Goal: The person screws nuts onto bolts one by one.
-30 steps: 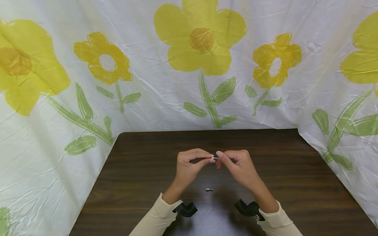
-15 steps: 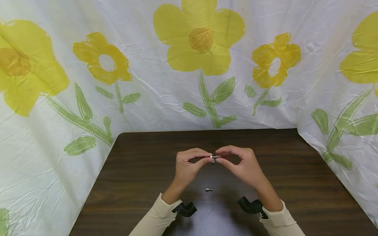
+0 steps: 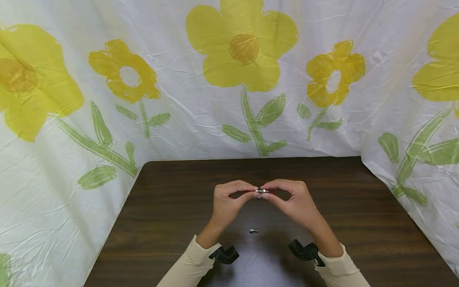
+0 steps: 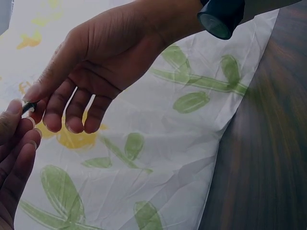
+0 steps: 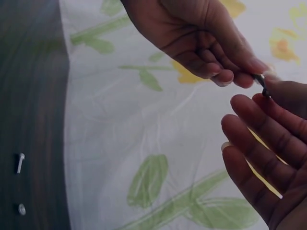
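In the head view both hands meet above the dark table. The left hand (image 3: 226, 201) pinches one end of a small metal bolt (image 3: 261, 191) between thumb and forefinger. From the other side, the right hand (image 3: 295, 201) has its thumb and forefinger about the bolt's right end, where a nut-like piece shows. A tiny round metal part sits just under the bolt by the left thumb; how it is attached is too small to tell. Fingertips mostly cover the bolt (image 4: 28, 107) in the left wrist view. A second bolt (image 3: 254, 230) lies on the table between the forearms.
The brown wood-grain table (image 3: 172, 223) reaches back to a white curtain (image 3: 201, 131) printed with yellow flowers. At the left of the right wrist view, a bolt (image 5: 20, 163) and a small round metal piece (image 5: 21, 209) show against the dark surface. Each wrist bears a black camera.
The right hand's thumb and forefinger rolled at the bolt, parted and shifted slightly right, then closed in again on its end. The left hand has kept its hold almost still.
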A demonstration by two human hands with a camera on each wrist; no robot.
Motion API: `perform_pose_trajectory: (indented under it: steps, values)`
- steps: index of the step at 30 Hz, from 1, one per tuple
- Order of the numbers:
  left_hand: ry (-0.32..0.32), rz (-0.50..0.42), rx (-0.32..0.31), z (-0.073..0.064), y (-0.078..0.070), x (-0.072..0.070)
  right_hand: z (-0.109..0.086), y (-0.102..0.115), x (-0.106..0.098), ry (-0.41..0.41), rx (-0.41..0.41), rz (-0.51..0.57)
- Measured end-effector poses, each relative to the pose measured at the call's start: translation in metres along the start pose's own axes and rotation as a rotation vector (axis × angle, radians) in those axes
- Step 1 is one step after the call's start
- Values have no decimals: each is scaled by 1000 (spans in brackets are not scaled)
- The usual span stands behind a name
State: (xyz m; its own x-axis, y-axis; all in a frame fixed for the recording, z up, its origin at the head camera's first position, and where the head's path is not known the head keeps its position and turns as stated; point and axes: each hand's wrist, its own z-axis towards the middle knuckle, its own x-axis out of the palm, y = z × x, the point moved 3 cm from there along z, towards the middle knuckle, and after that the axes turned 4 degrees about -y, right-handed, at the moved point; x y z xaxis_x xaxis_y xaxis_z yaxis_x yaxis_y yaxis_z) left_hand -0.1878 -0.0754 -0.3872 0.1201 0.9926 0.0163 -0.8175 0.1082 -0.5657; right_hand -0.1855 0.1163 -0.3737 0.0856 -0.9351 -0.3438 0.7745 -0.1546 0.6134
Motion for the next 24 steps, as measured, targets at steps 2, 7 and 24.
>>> perform_pose_trajectory:
  steps: [2, 7, 24]
  values:
    - [2, -1, 2, 0, 0, 0, 0, -1, 1, 3, 7, 6]
    - [16, -23, 8, -3, 7, 0, -1, -2, 3, 7, 48, 2]
    - [18, -30, -5, -4, 5, 2, -2, -1, 0, -1, 116, -22]
